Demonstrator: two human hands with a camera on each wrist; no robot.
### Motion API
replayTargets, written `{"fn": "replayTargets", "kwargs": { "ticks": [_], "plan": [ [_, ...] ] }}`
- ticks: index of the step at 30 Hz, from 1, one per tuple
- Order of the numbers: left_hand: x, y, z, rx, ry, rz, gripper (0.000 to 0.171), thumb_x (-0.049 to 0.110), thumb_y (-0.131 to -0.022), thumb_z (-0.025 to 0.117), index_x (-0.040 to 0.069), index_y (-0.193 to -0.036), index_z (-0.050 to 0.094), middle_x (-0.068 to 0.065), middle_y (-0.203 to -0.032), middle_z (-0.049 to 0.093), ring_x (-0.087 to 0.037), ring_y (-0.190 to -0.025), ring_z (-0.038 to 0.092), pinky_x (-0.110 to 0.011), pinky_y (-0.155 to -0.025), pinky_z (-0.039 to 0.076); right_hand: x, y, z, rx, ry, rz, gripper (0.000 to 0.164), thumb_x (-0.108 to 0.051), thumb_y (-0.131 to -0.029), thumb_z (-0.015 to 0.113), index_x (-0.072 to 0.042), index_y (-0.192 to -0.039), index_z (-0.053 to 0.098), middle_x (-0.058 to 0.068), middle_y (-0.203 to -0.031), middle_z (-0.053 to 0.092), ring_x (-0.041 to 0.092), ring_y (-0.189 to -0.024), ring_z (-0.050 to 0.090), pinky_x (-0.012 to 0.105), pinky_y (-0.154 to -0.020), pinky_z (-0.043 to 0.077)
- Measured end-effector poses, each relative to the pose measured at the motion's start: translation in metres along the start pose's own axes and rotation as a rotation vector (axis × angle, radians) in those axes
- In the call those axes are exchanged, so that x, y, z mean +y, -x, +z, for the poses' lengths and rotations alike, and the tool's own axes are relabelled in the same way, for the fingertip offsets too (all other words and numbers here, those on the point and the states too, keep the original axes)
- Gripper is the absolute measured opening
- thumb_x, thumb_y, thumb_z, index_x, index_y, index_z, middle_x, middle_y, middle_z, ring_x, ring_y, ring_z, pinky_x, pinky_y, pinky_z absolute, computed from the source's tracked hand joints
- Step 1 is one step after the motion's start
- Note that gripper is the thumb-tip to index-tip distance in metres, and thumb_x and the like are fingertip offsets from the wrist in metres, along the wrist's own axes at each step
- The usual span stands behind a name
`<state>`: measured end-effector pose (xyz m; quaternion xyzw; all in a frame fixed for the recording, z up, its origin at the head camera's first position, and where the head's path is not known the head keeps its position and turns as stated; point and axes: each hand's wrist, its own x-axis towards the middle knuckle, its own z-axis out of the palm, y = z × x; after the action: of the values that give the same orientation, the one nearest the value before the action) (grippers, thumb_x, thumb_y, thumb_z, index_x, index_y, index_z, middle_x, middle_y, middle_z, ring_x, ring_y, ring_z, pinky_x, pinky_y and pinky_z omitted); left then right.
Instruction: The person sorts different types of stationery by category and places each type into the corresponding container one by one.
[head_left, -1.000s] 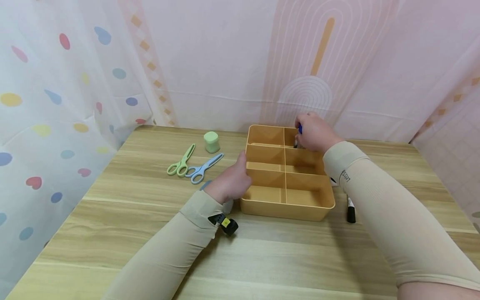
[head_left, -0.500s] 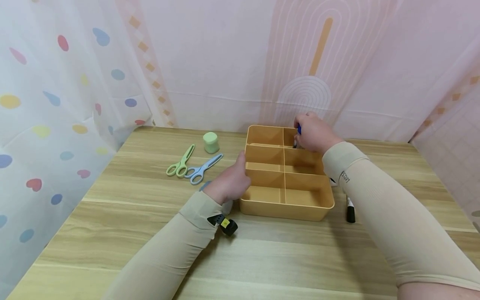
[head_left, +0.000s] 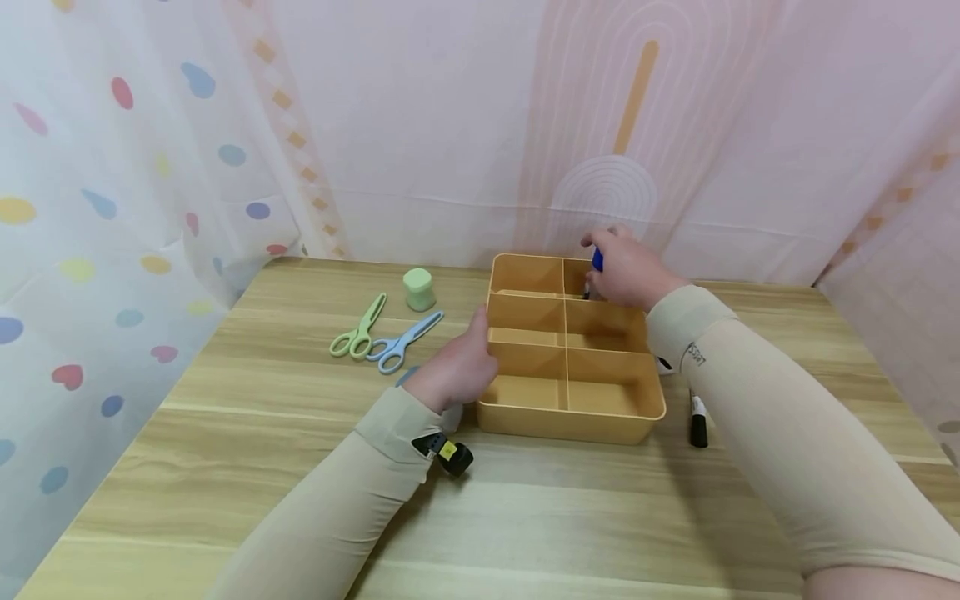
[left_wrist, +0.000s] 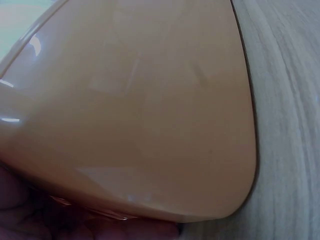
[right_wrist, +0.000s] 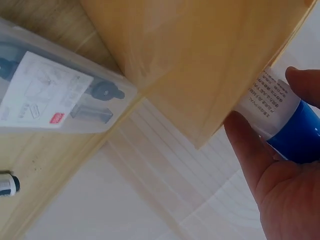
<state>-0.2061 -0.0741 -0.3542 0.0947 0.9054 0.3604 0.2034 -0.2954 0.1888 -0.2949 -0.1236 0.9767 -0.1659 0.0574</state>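
Note:
My right hand (head_left: 628, 267) reaches over the back right compartment of an orange six-compartment organizer box (head_left: 570, 422). Its thumb and fingers are round a clear glue bottle with a printed label and a blue cap (right_wrist: 299, 134). In the head view only the blue cap (head_left: 597, 260) and a bit of the body show, dipping below the box's rim. My left hand (head_left: 457, 367) grips the box's left wall, its fingers lying along the outside; in the left wrist view the glossy orange wall (left_wrist: 150, 110) fills most of the picture, with dark fingers (left_wrist: 135, 229) at its lower edge.
Left of the box lie green scissors (head_left: 360, 332), blue scissors (head_left: 406, 340) and a rounded pale green object (head_left: 419, 289). A black-capped marker (head_left: 698, 423) and a clear plastic case (right_wrist: 60, 90) lie to the right. Under my left wrist, a blue item (head_left: 407, 377) is mostly hidden.
The fingers of my right hand have spread slightly, and a little more of the blue cap shows. The box and my left hand hold their places; the head view has shifted slightly.

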Motion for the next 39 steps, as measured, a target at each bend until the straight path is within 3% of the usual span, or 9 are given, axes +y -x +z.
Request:
{"fn": "replayTargets", "kwargs": {
  "ticks": [2,6,13,16,21,27,31,39],
  "plan": [
    [0.0,0.0,0.0,0.003,-0.002,0.009,0.088,0.009,-0.102,0.042,0.011,-0.167,-0.017,-0.023,-0.169,0.031,-0.035,-0.117,0.058,-0.043,-0.094,0.05,0.001,0.001,0.0,0.009,-0.02,-0.004,0.064,-0.016,-0.102,0.06,-0.011,-0.161,0.035,0.027,-0.164,0.027,0.041,-0.115,0.059,0.05,-0.095,0.054],
    [-0.002,0.0,0.0,0.005,-0.001,0.01,0.088,0.008,-0.102,0.042,0.011,-0.167,-0.017,-0.023,-0.169,0.032,-0.036,-0.117,0.059,-0.044,-0.093,0.05,0.003,0.001,0.002,0.025,-0.053,-0.017,0.077,-0.018,-0.102,0.062,-0.016,-0.168,0.021,0.026,-0.169,0.02,0.045,-0.123,0.059,0.055,-0.1,0.054],
    [-0.002,0.0,0.0,0.008,0.018,0.019,0.089,0.007,-0.101,0.041,0.012,-0.167,-0.018,-0.023,-0.169,0.032,-0.036,-0.122,0.056,-0.046,-0.103,0.046,0.003,0.01,0.001,0.042,-0.139,-0.02,0.083,-0.023,-0.103,0.061,-0.017,-0.17,0.013,0.023,-0.171,0.019,0.048,-0.138,0.049,0.061,-0.111,0.047],
    [-0.002,-0.001,0.0,0.008,0.004,0.022,0.089,0.008,-0.101,0.041,0.012,-0.167,-0.017,-0.023,-0.169,0.033,-0.036,-0.118,0.058,-0.044,-0.094,0.05,0.004,0.018,-0.004,0.044,-0.196,-0.002,0.08,-0.026,-0.106,0.057,-0.016,-0.17,0.01,0.022,-0.172,0.018,0.048,-0.142,0.045,0.062,-0.112,0.046],
    [-0.001,-0.001,0.0,0.005,-0.01,0.028,0.088,0.009,-0.101,0.041,0.011,-0.167,-0.017,-0.024,-0.168,0.034,-0.036,-0.109,0.06,-0.041,-0.075,0.051,0.011,0.034,-0.013,0.102,-0.263,0.009,0.071,-0.025,-0.109,0.051,-0.005,-0.168,0.017,0.026,-0.171,0.022,0.05,-0.148,0.039,0.063,-0.117,0.04],
    [-0.001,0.002,-0.002,0.015,-0.014,0.036,0.088,0.009,-0.101,0.041,0.01,-0.167,-0.016,-0.023,-0.167,0.035,-0.035,-0.114,0.059,-0.041,-0.084,0.051,0.027,0.056,-0.022,0.177,-0.289,0.071,0.062,-0.029,-0.111,0.045,-0.003,-0.165,0.027,0.025,-0.169,0.03,0.05,-0.149,0.038,0.066,-0.118,0.035],
    [-0.002,0.002,-0.003,0.009,0.002,0.035,0.088,0.008,-0.102,0.041,0.011,-0.167,-0.017,-0.023,-0.169,0.033,-0.034,-0.107,0.061,-0.042,-0.079,0.051,0.037,0.068,-0.023,0.207,-0.298,0.09,0.06,-0.028,-0.111,0.042,0.001,-0.162,0.03,0.029,-0.164,0.036,0.051,-0.146,0.04,0.067,-0.117,0.037],
    [-0.004,0.002,-0.001,0.014,-0.01,0.052,0.084,0.008,-0.101,0.041,0.011,-0.168,-0.011,-0.024,-0.162,0.043,-0.036,-0.113,0.06,-0.044,-0.091,0.051,0.058,0.09,0.002,0.106,-0.277,0.163,0.063,-0.027,-0.11,0.047,0.003,-0.163,0.028,0.03,-0.166,0.033,0.054,-0.147,0.037,0.069,-0.116,0.036]
  ]
}}
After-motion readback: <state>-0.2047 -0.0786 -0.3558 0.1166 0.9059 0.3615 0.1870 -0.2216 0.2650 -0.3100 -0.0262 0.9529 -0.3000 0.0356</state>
